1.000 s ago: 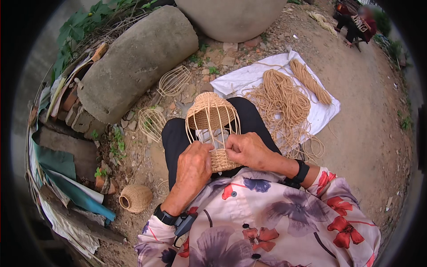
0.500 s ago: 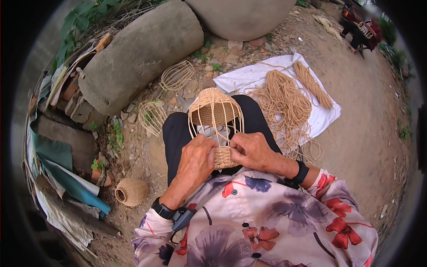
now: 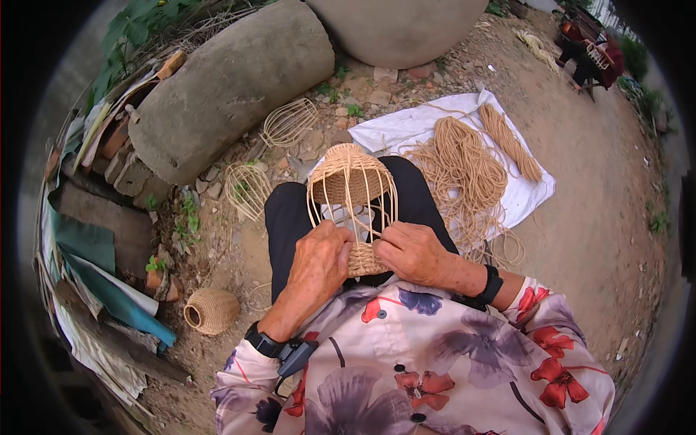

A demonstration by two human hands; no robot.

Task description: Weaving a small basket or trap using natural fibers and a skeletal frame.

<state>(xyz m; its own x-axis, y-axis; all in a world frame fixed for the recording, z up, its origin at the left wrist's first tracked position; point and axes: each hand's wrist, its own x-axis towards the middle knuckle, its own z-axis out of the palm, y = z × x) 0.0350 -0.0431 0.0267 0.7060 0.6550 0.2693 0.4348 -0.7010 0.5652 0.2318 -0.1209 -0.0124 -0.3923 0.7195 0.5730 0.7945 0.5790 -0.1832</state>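
A half-woven basket [image 3: 350, 187] of tan cord over bare ribs lies across my lap. Its far end is a closely woven dome, its near end a narrow woven band, and open ribs run between them. My left hand [image 3: 319, 257] is closed on the left side of the near band, thumb against the weave. At the band's right edge my right hand [image 3: 415, 252] pinches a strand of cord, mostly hidden by the fingers. Black bands circle both wrists.
Coils of tan cord [image 3: 464, 163] and a tied hank [image 3: 509, 141] lie on a white sheet [image 3: 533, 190]. To the left are two bare rib frames [image 3: 290, 122], [image 3: 248, 190] and a finished woven pot shape [image 3: 212, 312]. Beyond lies a concrete cylinder [image 3: 232, 90]; a person [image 3: 591, 58] sits far right.
My right hand has turned and shifted slightly to the right and down, its fingers now drawn in at the band's edge. My left hand and the basket have hardly moved.
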